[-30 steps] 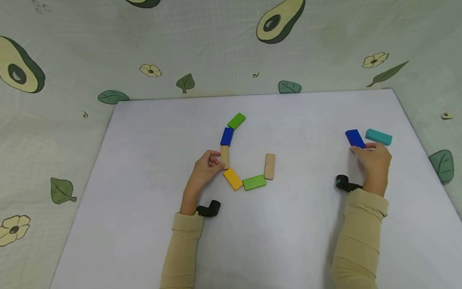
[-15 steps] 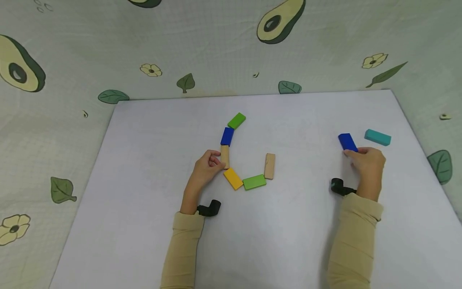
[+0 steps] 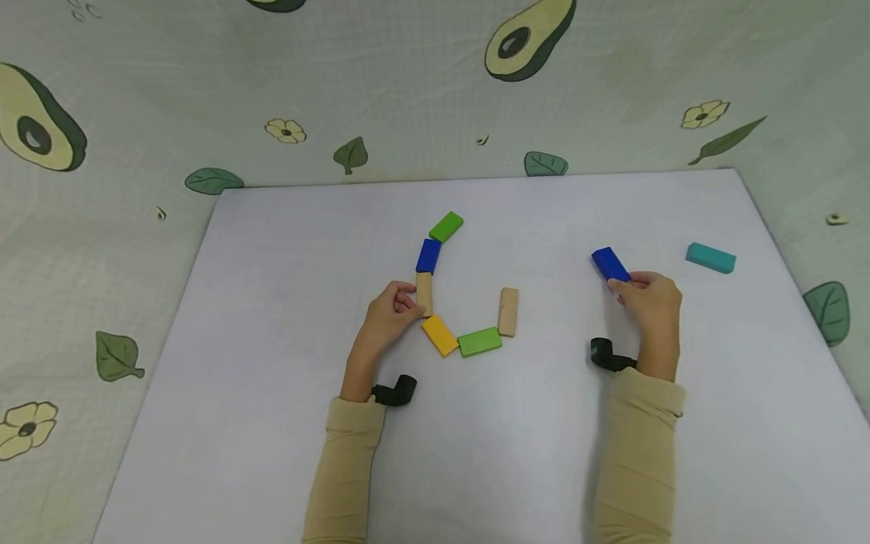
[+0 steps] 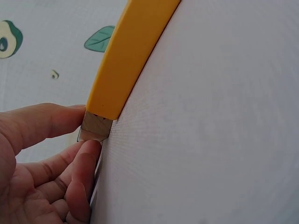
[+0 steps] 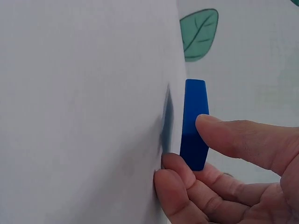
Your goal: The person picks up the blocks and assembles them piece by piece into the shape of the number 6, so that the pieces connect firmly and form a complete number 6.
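Observation:
My right hand (image 3: 651, 302) pinches a blue wooden block (image 3: 610, 264) near its lower end. In the right wrist view the blue block (image 5: 194, 123) hangs just off the tabletop, above its shadow. To the left, my left hand (image 3: 386, 316) holds a plain wood block (image 3: 424, 293) between thumb and finger as it lies on the table. That block's end (image 4: 96, 123) touches a yellow block (image 3: 440, 335) in the left wrist view. A second blue block (image 3: 428, 256) and a green block (image 3: 446, 227) continue the curve upward.
Another green block (image 3: 479, 341) and a plain wood block (image 3: 508, 311) carry the curve round to the right. A teal block (image 3: 711, 258) lies alone at the right of the white table (image 3: 544, 453). Patterned cloth (image 3: 408, 83) surrounds the tabletop.
My right hand has moved left with the blue block, away from the teal block. My left hand and the curved row have stayed in place.

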A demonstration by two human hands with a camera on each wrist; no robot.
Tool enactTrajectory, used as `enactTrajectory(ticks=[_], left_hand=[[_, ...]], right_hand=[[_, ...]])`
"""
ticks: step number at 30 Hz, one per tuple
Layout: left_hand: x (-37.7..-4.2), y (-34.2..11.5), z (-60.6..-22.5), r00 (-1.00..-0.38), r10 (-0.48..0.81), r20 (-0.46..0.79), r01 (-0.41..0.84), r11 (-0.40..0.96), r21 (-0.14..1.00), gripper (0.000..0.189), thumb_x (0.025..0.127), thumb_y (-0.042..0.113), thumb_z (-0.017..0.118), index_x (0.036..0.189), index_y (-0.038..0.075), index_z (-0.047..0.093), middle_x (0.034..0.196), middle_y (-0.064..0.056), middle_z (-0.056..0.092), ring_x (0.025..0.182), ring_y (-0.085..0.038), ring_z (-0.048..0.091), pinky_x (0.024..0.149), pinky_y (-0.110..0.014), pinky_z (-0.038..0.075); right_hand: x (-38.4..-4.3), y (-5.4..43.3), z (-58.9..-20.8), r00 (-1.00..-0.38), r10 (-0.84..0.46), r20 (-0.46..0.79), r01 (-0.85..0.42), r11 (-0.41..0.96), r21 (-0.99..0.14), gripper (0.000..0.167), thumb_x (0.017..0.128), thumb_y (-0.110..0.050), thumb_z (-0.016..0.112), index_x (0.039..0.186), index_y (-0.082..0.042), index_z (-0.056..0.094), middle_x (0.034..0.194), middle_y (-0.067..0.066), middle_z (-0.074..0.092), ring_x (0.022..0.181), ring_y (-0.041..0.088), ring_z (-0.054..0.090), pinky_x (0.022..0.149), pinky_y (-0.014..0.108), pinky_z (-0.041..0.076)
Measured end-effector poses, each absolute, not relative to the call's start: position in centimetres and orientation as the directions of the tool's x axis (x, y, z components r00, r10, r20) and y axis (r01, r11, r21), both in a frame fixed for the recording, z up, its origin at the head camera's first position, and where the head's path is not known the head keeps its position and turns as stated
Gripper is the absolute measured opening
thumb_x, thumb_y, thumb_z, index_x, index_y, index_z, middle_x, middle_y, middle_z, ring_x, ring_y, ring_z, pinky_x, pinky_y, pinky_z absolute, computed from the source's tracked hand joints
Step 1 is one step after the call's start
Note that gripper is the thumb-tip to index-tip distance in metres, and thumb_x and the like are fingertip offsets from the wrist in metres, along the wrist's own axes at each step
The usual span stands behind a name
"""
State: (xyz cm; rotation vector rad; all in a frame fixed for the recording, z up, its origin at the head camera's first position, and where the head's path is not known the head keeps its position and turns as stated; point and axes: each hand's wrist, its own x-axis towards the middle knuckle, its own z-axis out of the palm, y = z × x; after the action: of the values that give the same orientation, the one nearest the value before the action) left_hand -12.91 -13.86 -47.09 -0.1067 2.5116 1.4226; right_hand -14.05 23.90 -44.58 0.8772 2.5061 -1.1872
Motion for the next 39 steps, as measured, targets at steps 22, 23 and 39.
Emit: enactTrajectory(ticks=[22,23,39], left_hand=[[-13.0,-13.9,-47.1,-0.966,0.067,-0.248,-0.178,0.520,0.836,0.037,0.085,0.019,0.065,0.117,0.006,0.052,0.088,-0.006,0.053,0.075,-0.016,0.047,0.067,-0.024,0.038],[-13.0,-13.9,-47.2,-0.967,0.067,-0.247,-0.179,0.517,0.837,0.037,0.086,0.019,0.065,0.117,0.006,0.052,0.087,-0.006,0.053,0.075,-0.016,0.047,0.067,-0.024,0.038],[-12.9,-13.9,-47.2,-0.967,0.063,-0.247,-0.181,0.512,0.840,0.037,0.085,0.018,0.066,0.117,0.006,0.052,0.086,-0.006,0.053,0.074,-0.016,0.047,0.066,-0.024,0.038]], right_hand=[[-14.8,16.1,-45.1,-0.928,0.196,-0.318,0.371,0.576,-0.728,0.050,0.087,-0.025,0.064,0.127,0.002,0.051,0.110,0.019,0.058,0.096,0.027,0.056,0.076,0.028,0.043],[-14.9,15.9,-45.2,-0.932,0.188,-0.312,0.361,0.581,-0.729,0.049,0.087,-0.025,0.065,0.126,0.002,0.052,0.109,0.018,0.059,0.097,0.027,0.056,0.077,0.029,0.043],[-16.4,13.8,-46.1,-0.970,0.122,-0.210,0.238,0.648,-0.724,0.027,0.093,-0.018,0.053,0.109,0.001,0.063,0.102,0.019,0.061,0.092,0.027,0.053,0.077,0.034,0.042]])
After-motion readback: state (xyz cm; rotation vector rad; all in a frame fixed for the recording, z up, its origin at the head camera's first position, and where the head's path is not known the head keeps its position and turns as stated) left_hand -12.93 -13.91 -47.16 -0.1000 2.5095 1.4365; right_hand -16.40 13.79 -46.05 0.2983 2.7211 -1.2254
